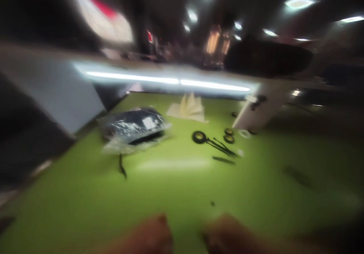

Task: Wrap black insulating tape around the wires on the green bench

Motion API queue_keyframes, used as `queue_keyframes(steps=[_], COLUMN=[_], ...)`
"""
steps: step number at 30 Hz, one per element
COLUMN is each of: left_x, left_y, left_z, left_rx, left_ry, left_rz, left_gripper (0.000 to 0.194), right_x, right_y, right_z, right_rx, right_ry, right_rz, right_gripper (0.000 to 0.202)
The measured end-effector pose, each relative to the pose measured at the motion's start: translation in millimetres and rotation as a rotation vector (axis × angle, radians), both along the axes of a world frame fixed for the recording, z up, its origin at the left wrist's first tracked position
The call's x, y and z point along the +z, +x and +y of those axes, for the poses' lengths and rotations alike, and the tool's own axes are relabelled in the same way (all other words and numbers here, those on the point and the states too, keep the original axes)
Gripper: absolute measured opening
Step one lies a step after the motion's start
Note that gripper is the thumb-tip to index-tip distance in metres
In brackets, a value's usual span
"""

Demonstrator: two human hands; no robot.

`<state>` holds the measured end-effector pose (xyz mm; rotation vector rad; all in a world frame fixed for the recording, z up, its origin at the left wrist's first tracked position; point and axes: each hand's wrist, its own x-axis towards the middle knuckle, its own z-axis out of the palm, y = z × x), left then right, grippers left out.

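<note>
Blurred by motion, my left hand [149, 235] and my right hand [230, 234] show only in part at the bottom edge, a short gap apart. Their fingers are too smeared to make out, and I see nothing clearly held in either. Just beyond the right hand a tiny dark piece [212, 203] lies on the green table top [170, 193]. Farther off are a slim dark strip [223, 160], several thin black tools that look like tweezers [220, 146], and a black roll of tape [199, 136].
A clear plastic bag with dark contents [136, 127] lies at the left, a dark strap-like piece [122, 166] before it. An open booklet [189, 109] rests at the back. Right of centre are small rolls [228, 136], a white ring [244, 133] and an upright side panel [258, 109].
</note>
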<state>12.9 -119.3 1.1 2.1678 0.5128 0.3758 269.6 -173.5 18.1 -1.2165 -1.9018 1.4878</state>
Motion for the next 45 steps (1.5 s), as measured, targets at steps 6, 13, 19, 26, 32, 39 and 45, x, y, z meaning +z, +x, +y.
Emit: queue_keyframes(steps=[6,13,19,26,32,39,45], left_x=[-6.8,-44.8,-48.0,-46.9,-57.7,-52.7,-57.6], left_y=[46.8,83.5,93.7,99.0,100.7,96.1,90.9], left_z=[41.5,57.1,65.8,67.8,64.4,57.0,61.2], left_rx=[0.390,0.648,0.798,0.834,0.899,0.863,0.901], left_ry=[-0.386,-0.463,-0.102,-0.315,-0.318,-0.462,-0.361], left_rz=[-0.042,-0.243,-0.356,-0.453,-0.549,-0.639,-0.504], left_gripper=[0.042,0.032,0.021,0.019,0.020,0.038,0.050], right_x=[7.8,-14.4,-24.2,-44.7,-46.7,-51.1,-56.2], right_y=[17.8,14.5,10.0,-4.5,-30.0,-32.6,-11.7], right_z=[69.0,92.0,98.5,86.0,63.3,70.9,88.5], right_rx=[-0.447,-0.486,-0.487,-0.567,-0.586,-0.711,-0.709], right_ry=[-0.248,-0.370,-0.209,-0.159,0.146,0.204,0.254], right_rz=[0.523,0.694,0.448,0.344,0.112,0.039,-0.076], right_gripper=[0.051,0.031,0.032,0.026,0.034,0.035,0.051])
